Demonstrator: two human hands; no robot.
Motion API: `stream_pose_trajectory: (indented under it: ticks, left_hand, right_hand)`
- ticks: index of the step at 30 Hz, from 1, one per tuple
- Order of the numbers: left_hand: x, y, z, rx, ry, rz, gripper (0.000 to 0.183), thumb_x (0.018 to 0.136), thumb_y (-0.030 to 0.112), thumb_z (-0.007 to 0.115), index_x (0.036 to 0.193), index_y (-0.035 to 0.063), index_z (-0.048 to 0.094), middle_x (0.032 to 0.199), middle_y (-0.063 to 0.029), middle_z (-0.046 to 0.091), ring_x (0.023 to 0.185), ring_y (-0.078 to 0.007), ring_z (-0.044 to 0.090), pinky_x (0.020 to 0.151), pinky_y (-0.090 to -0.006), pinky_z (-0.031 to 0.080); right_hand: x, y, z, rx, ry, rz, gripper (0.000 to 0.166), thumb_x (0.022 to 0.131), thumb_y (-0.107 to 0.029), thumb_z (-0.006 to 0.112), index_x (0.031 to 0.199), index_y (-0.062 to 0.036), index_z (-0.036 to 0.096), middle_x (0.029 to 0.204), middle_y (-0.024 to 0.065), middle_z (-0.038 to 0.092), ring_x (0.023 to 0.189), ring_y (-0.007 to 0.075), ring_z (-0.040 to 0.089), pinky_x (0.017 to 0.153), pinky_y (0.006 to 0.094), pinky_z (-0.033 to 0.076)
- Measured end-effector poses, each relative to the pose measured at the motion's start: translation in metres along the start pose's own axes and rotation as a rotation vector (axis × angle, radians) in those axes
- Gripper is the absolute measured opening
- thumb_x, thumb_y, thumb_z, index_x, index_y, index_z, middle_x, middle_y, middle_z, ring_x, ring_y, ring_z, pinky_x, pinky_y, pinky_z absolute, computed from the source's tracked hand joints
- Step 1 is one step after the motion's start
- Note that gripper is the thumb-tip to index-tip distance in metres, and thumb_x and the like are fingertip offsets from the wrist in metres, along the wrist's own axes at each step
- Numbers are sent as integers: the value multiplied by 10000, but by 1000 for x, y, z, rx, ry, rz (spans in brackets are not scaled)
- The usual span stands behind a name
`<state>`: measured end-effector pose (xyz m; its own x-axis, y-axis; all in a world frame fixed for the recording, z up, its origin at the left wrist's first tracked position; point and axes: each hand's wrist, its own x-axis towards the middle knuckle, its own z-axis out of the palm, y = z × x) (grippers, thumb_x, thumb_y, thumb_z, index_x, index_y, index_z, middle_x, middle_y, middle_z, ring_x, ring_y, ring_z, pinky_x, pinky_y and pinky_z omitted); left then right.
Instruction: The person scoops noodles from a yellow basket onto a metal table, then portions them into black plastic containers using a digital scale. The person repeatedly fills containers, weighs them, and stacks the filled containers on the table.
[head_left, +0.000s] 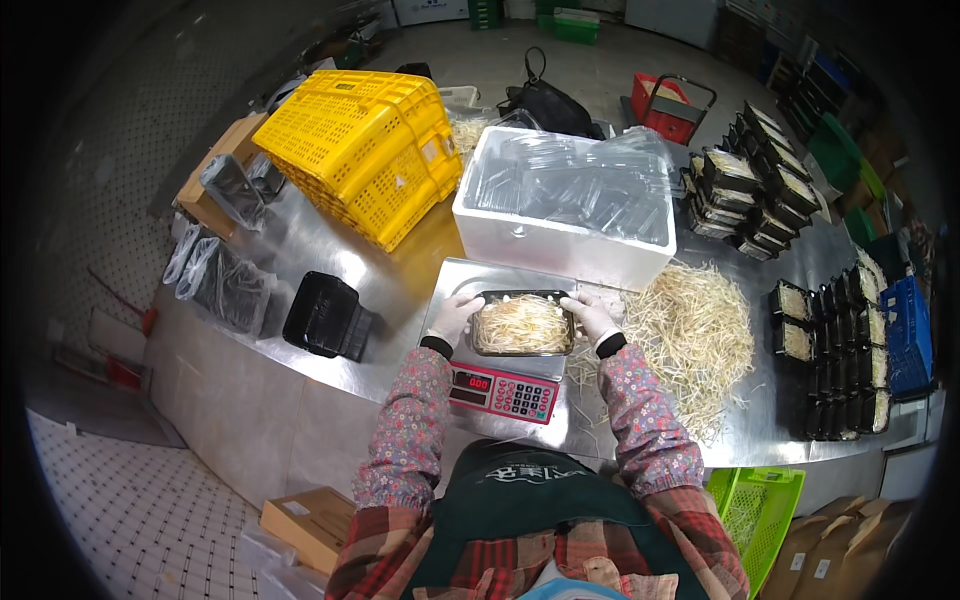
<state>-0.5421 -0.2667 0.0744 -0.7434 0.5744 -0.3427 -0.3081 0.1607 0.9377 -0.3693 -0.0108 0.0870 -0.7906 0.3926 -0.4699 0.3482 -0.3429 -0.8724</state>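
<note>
Between my two gloved hands is a black plastic tray (523, 354) filled with bean sprouts (523, 322). My left hand (454, 318) grips its left end, and my right hand (592, 313) has the right end. The tray is over the steel platform of a digital scale (504, 394) with a red-framed keypad; whether it touches the platform I cannot tell. A loose heap of bean sprouts (694, 341) lies on the steel table, just right of my right hand. Left of the scale stands a stack of black trays (322, 313).
A white foam box (555, 246) of clear plastic lids (570, 180) stands behind the scale. Yellow crates (360, 150) sit at back left. Filled trays (795, 330) are stacked along the right side of the steel table (405, 281), near a blue crate (906, 337). Bagged trays (232, 289) lie far left.
</note>
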Motion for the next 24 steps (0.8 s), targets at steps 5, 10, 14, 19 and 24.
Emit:
stream_pose_trajectory:
  ticks: [5, 10, 14, 19, 24]
  left_hand:
    - [13, -10, 16, -105, 93, 157, 184, 880, 150, 700, 964, -13, 689, 821, -1, 652, 720, -84, 594, 634, -239, 476]
    - [-33, 14, 26, -27, 162, 37, 299, 894, 177, 702, 1071, -32, 585, 921, -60, 636, 778, -150, 653, 666, -299, 569]
    - [-85, -3, 12, -263, -13, -180, 320, 888, 202, 719, 1061, 12, 529, 962, -84, 608, 807, -216, 683, 672, -365, 617]
    - [-82, -22, 30, -446, 27, -101, 70, 913, 73, 622, 909, 56, 555, 867, -88, 622, 758, -217, 678, 694, -385, 618]
    - [-72, -22, 43, -389, 186, -14, 111, 909, 87, 629, 896, 50, 526, 812, -72, 578, 680, -201, 651, 592, -367, 628]
  right_hand:
    - [33, 31, 2, 206, 70, -276, 76, 832, -98, 734, 870, -70, 675, 770, -6, 664, 647, 74, 576, 614, 233, 464]
    - [-12, 7, -11, -42, 75, -134, 299, 896, -302, 711, 1012, -53, 591, 796, 5, 614, 578, 91, 589, 473, 235, 490]
    - [-59, 29, -21, 161, -252, 24, 256, 901, -184, 701, 1017, -68, 505, 837, 83, 643, 663, 182, 689, 490, 327, 594]
    - [-54, 54, -10, 505, -192, -34, 151, 882, -4, 654, 886, -77, 522, 752, 133, 675, 629, 239, 704, 501, 360, 601]
    - [-41, 59, 3, 507, -70, -73, 162, 882, -44, 654, 836, -84, 504, 665, 116, 654, 503, 215, 650, 428, 348, 566]
